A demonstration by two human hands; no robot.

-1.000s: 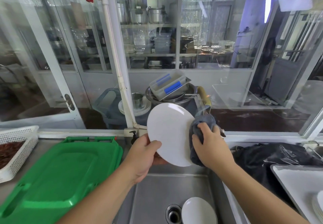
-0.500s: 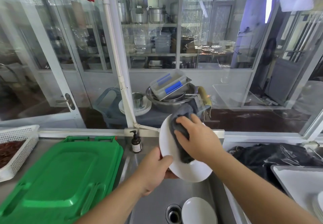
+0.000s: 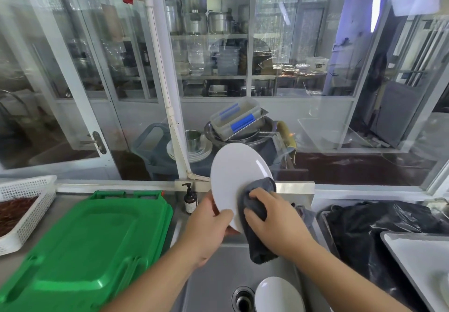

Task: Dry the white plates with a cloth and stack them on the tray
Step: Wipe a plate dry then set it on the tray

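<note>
Two white plates showed: one plate [image 3: 237, 178] upright over the sink [image 3: 213, 275], left hand [image 3: 210, 226] gripping its lower edge, and a second plate [image 3: 278, 296] in the basin. The right hand [image 3: 274, 221] pressed a grey cloth [image 3: 255, 214] against the held plate. A green lid [image 3: 85, 246] lay left on the counter, one tray [image 3: 413, 258] right.

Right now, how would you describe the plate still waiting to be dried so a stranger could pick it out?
Look into the steel sink at bottom centre. The waiting plate lies on its floor, just right of the drain. Unlike the plate being wiped, no hand holds it and no cloth touches it.
</note>
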